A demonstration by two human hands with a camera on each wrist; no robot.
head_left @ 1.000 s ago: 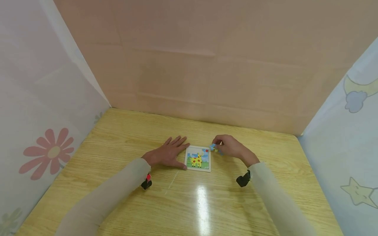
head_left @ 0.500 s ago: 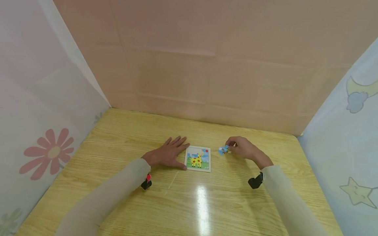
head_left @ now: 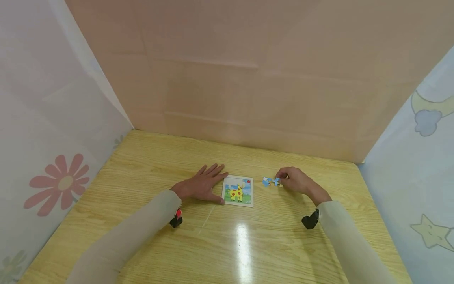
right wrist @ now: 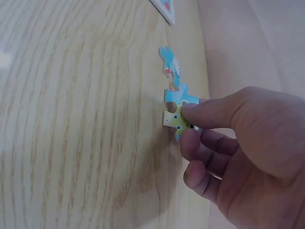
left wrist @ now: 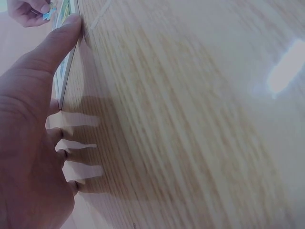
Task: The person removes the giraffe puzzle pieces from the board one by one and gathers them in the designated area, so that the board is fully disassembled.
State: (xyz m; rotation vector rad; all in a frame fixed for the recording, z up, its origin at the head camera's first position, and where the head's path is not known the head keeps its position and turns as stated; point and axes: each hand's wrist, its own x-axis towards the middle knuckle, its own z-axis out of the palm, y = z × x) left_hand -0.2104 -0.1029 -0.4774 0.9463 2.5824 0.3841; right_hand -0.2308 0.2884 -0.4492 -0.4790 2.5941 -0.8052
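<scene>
A square puzzle board with a white rim lies on the table, showing a yellow giraffe with red spots, and a pale gap at its upper left. Spread flat, my left hand touches the board's left side with thumb and a fingertip. To the right of the board, my right hand pinches a blue and yellow jigsaw piece with a small face on it, between thumb and fingers. Beside that piece, toward the board, a blue and white jigsaw piece lies on the wood.
The wooden table runs back to a plain brownish wall. Patterned side walls stand left and right. A bright light reflection crosses the tabletop in front of the board.
From the board's upper right corner, my right hand has moved right across the table. The two jigsaw pieces now show farther apart, one lying and one pinched. My left hand stays put.
</scene>
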